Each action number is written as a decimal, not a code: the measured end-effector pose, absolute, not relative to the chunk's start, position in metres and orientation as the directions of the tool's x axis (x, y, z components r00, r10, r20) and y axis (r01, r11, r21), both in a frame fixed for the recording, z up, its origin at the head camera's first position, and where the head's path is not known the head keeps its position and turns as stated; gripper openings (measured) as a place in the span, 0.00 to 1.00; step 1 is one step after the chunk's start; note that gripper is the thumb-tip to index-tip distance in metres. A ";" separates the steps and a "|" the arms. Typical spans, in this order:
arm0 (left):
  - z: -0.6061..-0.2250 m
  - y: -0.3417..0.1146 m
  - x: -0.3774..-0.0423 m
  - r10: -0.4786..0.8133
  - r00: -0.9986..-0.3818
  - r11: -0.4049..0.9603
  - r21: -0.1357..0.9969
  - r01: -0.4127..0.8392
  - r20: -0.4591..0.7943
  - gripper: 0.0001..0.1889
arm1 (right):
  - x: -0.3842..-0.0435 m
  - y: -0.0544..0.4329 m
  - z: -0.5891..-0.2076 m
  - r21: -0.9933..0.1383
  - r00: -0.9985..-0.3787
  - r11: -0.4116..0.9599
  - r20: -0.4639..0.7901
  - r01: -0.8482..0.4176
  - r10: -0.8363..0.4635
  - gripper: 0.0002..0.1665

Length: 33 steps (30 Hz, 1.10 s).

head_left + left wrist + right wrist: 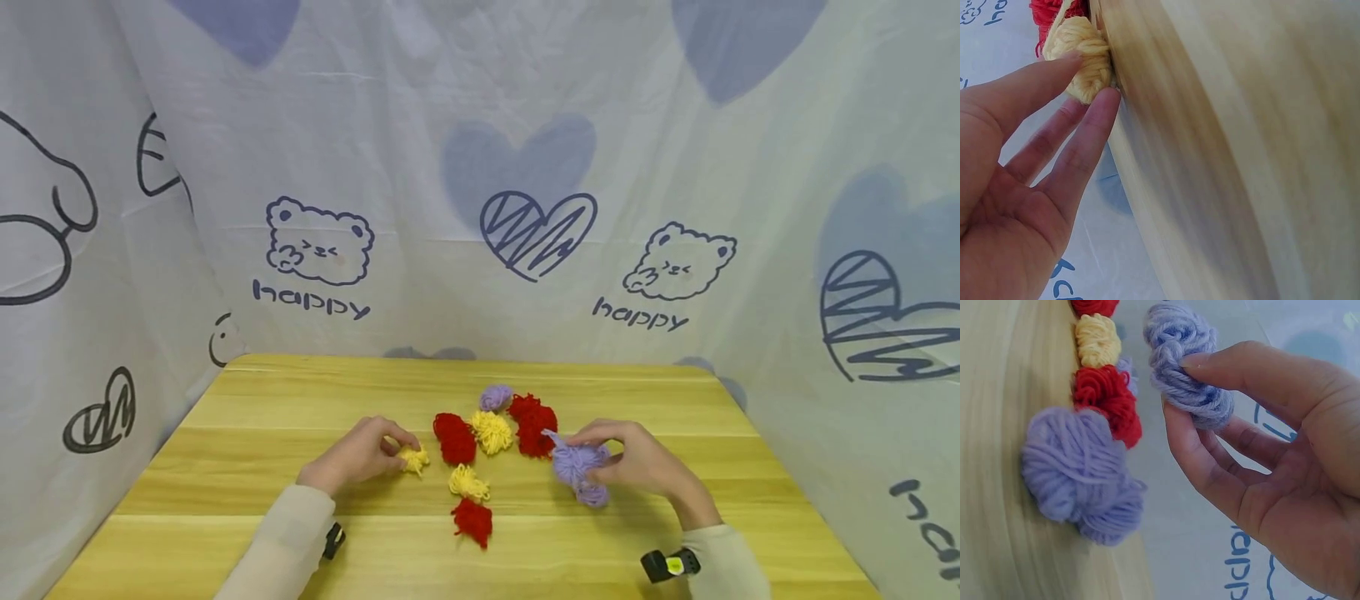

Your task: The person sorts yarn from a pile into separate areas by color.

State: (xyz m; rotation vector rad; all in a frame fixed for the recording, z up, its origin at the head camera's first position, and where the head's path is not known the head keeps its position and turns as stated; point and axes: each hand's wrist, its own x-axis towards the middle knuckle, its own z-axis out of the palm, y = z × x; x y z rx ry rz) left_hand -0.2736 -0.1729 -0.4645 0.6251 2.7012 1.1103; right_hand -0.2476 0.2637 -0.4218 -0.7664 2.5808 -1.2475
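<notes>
My left hand (366, 454) is at a small yellow yarn bundle (1088, 59) left of the other yarn, with thumb and fingertips around it. In the left wrist view that bundle sits at the table's surface. A small purple yarn bundle (1185, 359) is pinched between the thumb and fingers of my right hand (637, 462), raised off the table. Beneath it lies more purple yarn (1079, 469), a bigger clump with a smaller lobe. Close by on its left is a red yarn bundle (536, 429); in the head view the purple pieces overlap.
Mid-table lie another red bundle (454, 439), two yellow bundles (492, 432) and a purple one (495, 397) at the back. A red bundle (473, 522) is nearest the front. The wooden table (360, 383) meets a printed white curtain (420, 292) behind and at the sides.
</notes>
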 end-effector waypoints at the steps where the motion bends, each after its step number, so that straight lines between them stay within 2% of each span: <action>1: -0.465 -0.173 -0.274 0.433 -0.901 0.637 0.702 0.319 0.016 0.15 | -0.247 0.266 -0.421 -0.771 -0.854 0.518 0.064 -0.371 -0.516 0.26; 10: -0.464 -0.172 -0.273 0.434 -0.901 0.634 0.704 0.320 0.018 0.14 | -0.247 0.284 -0.414 -0.759 -0.881 0.539 0.095 -0.366 -0.464 0.26; 23: -0.463 -0.172 -0.273 0.435 -0.900 0.635 0.704 0.319 0.015 0.14 | -0.246 0.317 -0.409 -0.730 -0.885 0.549 0.166 -0.407 -0.435 0.26; 33: -0.464 -0.172 -0.273 0.425 -0.905 0.654 0.688 0.314 0.009 0.14 | -0.246 0.340 -0.408 -0.674 -0.921 0.641 0.167 -0.367 -0.352 0.25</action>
